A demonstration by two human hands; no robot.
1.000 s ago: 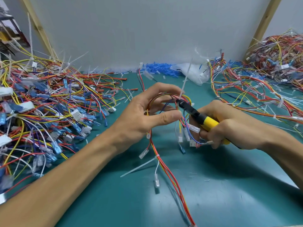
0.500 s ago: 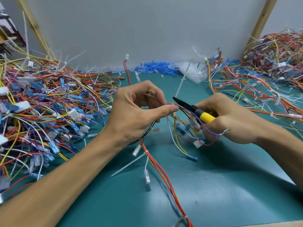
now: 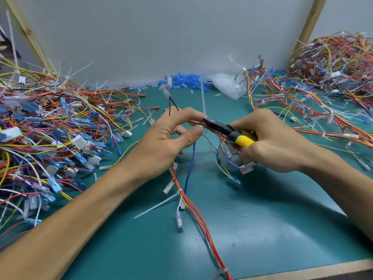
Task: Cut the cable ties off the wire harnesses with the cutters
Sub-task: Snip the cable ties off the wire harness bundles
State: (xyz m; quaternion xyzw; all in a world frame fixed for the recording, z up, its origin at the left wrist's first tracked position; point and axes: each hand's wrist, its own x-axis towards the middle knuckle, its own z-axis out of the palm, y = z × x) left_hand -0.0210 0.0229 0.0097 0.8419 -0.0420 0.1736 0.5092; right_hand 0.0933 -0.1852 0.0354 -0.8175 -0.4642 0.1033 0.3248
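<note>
My left hand (image 3: 171,136) pinches a wire harness (image 3: 193,207) of red, yellow and blue wires above the green mat. A white cable tie (image 3: 202,98) stands up from the pinched spot. My right hand (image 3: 268,140) grips the yellow-handled cutters (image 3: 226,130), and several loose harness ends hang under that hand. The black jaws touch the bundle right at my left fingertips, at the foot of the tie. The harness trails down toward the mat's near edge, with another white tie (image 3: 157,205) sticking out sideways.
A big heap of tied harnesses (image 3: 46,126) fills the left side. Another heap (image 3: 327,81) covers the far right. Blue connectors (image 3: 181,81) and a clear plastic bag (image 3: 228,85) lie by the grey back wall. The green mat (image 3: 262,229) ends at a wooden table edge (image 3: 323,269).
The coiled harness has been drawn out into a straighter bundle. My left hand shifted from holding the loop to pinching it, and the cutter jaws moved onto the bundle at the tie.
</note>
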